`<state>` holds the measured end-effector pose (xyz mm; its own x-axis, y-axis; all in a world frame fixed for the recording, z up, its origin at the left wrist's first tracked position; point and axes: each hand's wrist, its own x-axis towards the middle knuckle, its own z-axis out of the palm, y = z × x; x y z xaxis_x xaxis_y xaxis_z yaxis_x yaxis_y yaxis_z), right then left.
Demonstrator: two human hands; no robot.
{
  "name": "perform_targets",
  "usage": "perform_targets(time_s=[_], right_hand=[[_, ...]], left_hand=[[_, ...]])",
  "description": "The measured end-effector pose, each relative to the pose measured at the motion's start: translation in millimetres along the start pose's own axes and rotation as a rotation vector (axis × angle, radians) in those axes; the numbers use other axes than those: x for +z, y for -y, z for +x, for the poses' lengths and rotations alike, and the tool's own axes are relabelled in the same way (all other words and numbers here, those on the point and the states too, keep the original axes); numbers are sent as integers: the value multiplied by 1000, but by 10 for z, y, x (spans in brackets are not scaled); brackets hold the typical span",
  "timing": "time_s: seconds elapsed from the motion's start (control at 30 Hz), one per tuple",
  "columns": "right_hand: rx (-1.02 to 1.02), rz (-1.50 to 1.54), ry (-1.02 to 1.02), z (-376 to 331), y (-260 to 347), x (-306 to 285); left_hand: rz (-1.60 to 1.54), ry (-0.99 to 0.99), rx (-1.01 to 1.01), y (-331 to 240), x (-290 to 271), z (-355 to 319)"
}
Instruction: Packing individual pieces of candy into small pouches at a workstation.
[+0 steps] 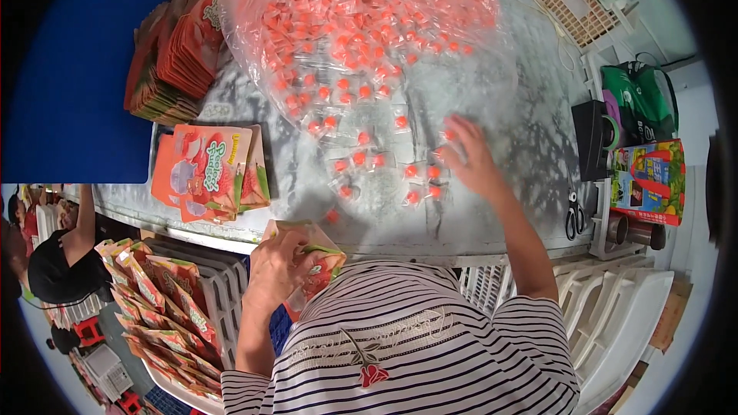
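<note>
— What do we see around us?
— We work at a grey, marbled surface (530,146) under bright, even light. White plastic crates (615,307) stand below to our right.
— And further off?
— A white slatted basket (576,0) sits at the far corner (a blue panel (69,69) covers the upper left). Black scissors (574,215) lie near the edge.

Candy heap (361,23) upper centre on surface (492,215); pouch stacks (173,50) upper left; scissors (574,215) right; filled pouches (161,315) lower left.

orange-red candies (361,38), red-orange pouch (315,257), black-white striped shirt (415,338), grey marbled table (530,138)
</note>
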<state>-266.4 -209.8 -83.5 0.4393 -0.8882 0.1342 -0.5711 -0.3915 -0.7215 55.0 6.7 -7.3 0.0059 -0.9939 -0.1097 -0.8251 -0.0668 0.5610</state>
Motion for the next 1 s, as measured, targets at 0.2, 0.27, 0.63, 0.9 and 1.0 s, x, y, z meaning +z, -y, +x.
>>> perform_targets(time_s=[0.2, 0.27, 0.63, 0.9, 1.0], right_hand=[[-287, -325, 130, -318, 397, 489], [-355, -334, 69, -403, 352, 582], [117, 297, -55, -242, 411, 441], [198, 1104, 162, 34, 1749, 826], [-121, 579, 51, 5, 1702, 1017]], left_hand=[[-21, -21, -2, -29, -32, 4], [-33, -29, 14, -72, -106, 40], [-54, -103, 175, -272, -264, 296], [-58, -7, 169, -366, -108, 315], [-168, -21, 205, -360, -114, 307]])
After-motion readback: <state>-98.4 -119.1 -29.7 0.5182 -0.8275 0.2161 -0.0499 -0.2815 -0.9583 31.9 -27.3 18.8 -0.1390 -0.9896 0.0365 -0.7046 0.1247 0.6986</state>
